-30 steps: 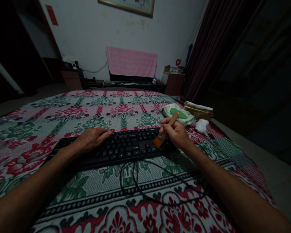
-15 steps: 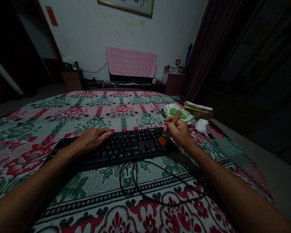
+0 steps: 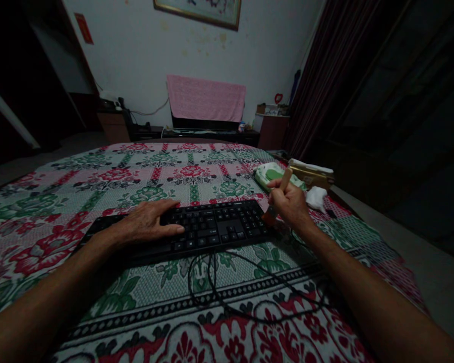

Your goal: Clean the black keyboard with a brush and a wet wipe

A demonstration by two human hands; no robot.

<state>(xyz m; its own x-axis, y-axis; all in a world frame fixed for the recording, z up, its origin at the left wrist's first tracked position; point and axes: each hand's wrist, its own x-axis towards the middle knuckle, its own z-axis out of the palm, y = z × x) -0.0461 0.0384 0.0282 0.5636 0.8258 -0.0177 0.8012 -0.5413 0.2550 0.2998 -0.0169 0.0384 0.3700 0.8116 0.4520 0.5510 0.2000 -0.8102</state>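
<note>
A black computer keyboard [image 3: 204,227] lies across the patterned tablecloth, its cable [image 3: 245,315] looped in front of it. My left hand [image 3: 149,221] rests on the keyboard's left part, thumb and fingers spread apart over the keys. In my right hand [image 3: 291,201], closed around its wooden handle, is a paintbrush [image 3: 286,180]. The brush's orange bristles point down at the keyboard's right edge, beside the number keys. Whether the bristle tips touch the keyboard, I cannot tell.
Beyond my right hand lie a green and white wipes packet [image 3: 267,172], a gold tissue box [image 3: 312,174] and a crumpled white tissue [image 3: 317,197]. The flowered tablecloth [image 3: 189,171] covers the table. A pink towel [image 3: 208,98] hangs by the far wall.
My right hand has moved right with the paintbrush, from over the number keys to the keyboard's right edge. My left thumb has spread away from the fingers, toward me.
</note>
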